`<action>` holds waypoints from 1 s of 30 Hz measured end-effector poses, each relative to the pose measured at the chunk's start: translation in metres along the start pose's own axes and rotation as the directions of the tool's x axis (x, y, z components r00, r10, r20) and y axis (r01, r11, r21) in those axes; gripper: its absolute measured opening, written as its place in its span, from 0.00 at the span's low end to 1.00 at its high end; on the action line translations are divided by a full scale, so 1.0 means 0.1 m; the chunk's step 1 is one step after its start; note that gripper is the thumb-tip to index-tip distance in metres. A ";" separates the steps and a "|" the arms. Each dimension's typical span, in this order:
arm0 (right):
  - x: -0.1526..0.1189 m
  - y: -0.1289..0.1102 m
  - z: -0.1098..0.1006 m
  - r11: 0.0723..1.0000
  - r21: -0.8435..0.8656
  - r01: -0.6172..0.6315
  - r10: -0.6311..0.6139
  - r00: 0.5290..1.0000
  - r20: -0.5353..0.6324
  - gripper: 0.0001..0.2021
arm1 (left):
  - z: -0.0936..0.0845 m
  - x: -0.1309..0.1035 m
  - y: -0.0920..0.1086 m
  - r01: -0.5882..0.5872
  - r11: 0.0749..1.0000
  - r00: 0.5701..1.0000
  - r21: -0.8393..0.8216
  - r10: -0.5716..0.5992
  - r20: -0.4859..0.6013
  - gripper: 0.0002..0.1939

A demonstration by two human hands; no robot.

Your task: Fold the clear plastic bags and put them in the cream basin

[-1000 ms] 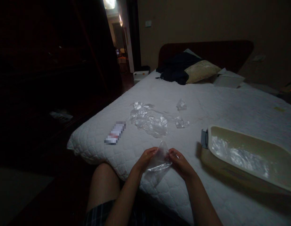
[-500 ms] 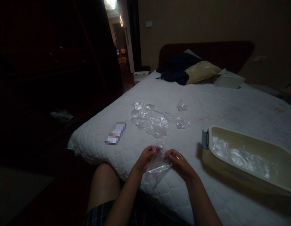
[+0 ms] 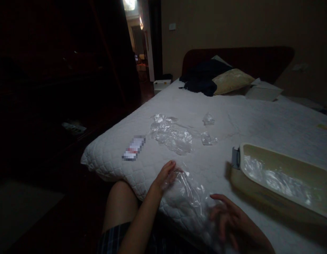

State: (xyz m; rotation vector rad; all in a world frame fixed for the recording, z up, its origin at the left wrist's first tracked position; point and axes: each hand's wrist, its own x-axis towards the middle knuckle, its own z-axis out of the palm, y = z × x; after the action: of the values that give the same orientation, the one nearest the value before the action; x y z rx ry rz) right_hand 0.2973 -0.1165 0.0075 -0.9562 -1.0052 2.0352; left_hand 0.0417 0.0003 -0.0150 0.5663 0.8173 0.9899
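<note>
A clear plastic bag (image 3: 191, 188) hangs stretched out over the near edge of the bed. My left hand (image 3: 167, 176) is closed on its upper left end. At its lower right end is my right hand (image 3: 230, 218), fingers apart and somewhat blurred; whether they touch the plastic I cannot tell. Beyond the hands lies a crumpled heap of clear plastic bags (image 3: 174, 135) on the white quilted bed cover (image 3: 152, 180). Two smaller crumpled plastic pieces, a nearer one (image 3: 209, 138) and a farther one (image 3: 209, 119), rest to the right of the heap.
A beige plastic bin (image 3: 269, 208) with a grey latch stands at right, clear plastic inside. A phone with a blurred screen (image 3: 134, 148) lies at left. Toward the headboard (image 3: 274, 60) are dark cloth (image 3: 203, 76), a pillow (image 3: 233, 82) and a white box (image 3: 264, 92).
My right hand has moved down and to the right, its fingers spreading from a pinch. The bag has stretched out between the hands. The view has shifted slightly left.
</note>
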 end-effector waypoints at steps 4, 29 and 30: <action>-0.19 -0.14 -0.22 0.982 0.123 0.142 -0.139 0.990 -0.035 0.29 | -0.05 -0.01 0.00 0.002 0.996 0.986 0.093 -0.017 0.167 0.15; 0.86 -0.46 0.26 0.825 -0.559 0.086 -0.448 0.702 -0.553 0.17 | 0.00 -0.05 0.03 0.177 0.976 0.910 -0.129 -0.113 0.399 0.27; 0.87 -0.45 0.23 0.821 -0.569 0.052 -0.439 0.694 -0.570 0.18 | 0.02 -0.05 0.02 0.143 0.978 0.919 -0.152 -0.074 0.387 0.23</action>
State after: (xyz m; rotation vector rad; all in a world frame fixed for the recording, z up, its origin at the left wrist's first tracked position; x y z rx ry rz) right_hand 0.2446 -0.0337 0.0285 -1.5900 -1.1772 1.0031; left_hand 0.0406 -0.0036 -0.0110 0.5310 0.4040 0.8058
